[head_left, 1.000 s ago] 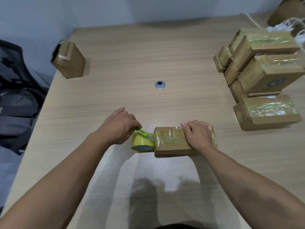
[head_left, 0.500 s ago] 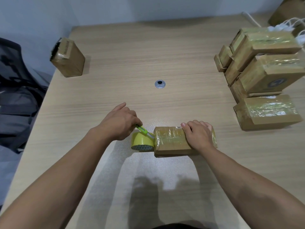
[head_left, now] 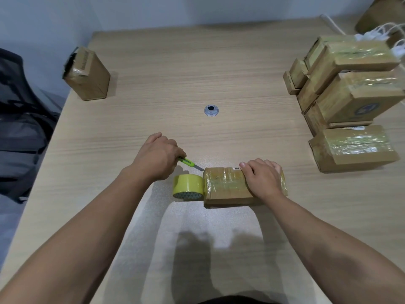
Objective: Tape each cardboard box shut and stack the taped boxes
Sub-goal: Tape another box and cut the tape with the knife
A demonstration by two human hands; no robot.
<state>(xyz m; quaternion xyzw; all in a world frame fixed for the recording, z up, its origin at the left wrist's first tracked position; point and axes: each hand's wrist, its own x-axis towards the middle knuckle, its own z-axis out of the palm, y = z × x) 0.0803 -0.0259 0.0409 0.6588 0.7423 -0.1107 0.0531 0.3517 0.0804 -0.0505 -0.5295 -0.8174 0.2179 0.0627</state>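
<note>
A small cardboard box wrapped in clear tape lies on the table in front of me. My right hand presses down on its right half, fingers flat on top. A yellow tape roll stands against the box's left end. My left hand grips a green utility knife, whose blade tip reaches the box's upper left corner just above the roll.
A pile of taped boxes fills the right side of the wooden table, with one more taped box in front of it. One upright box stands far left. A metal grommet is mid-table. Dark chair at left.
My left hand has drawn the knife away from over the roll, up and back, so the blade now meets the box's far left corner. The right hand and box stayed put.
</note>
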